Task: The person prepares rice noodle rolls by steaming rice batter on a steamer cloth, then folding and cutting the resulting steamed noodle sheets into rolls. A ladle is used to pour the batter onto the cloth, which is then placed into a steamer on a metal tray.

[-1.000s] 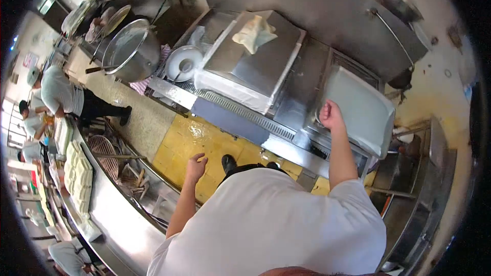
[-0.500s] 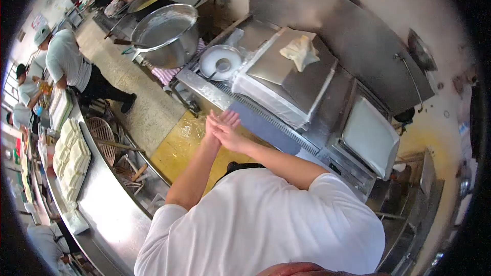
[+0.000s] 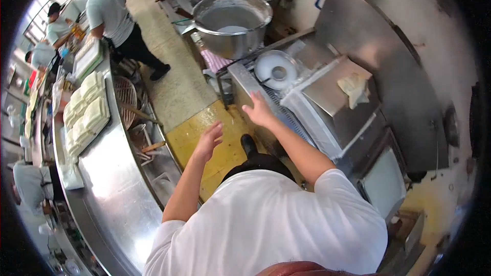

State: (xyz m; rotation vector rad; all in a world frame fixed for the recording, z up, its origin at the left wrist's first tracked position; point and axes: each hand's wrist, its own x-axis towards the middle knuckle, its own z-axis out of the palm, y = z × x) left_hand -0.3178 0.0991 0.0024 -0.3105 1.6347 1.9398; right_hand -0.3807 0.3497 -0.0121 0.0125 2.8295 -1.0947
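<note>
My left hand [image 3: 209, 140] is raised over the yellow floor, its fingers apart and nothing in it. To its right, my right hand [image 3: 260, 109] is spread and holds nothing, near the edge of the steel worktop. Beyond that hand lies a round white dish [image 3: 288, 64] with a small round item in it. A large steel pot [image 3: 232, 25] stands farther back. On the boxy steel cover [image 3: 327, 97] at the right rests a crumpled cream cloth [image 3: 354, 90].
A steel counter [image 3: 120, 194] at the left carries a tray of stacked pale folded pieces [image 3: 87, 110]. Several people in light shirts are along it, one person [image 3: 110, 13] standing at its far end. A white-covered tray [image 3: 383, 179] is at the right.
My hands, pressed together before, have come apart, left hand to the left and right hand to the right. The view has turned, and a dark boot now shows on the yellow floor.
</note>
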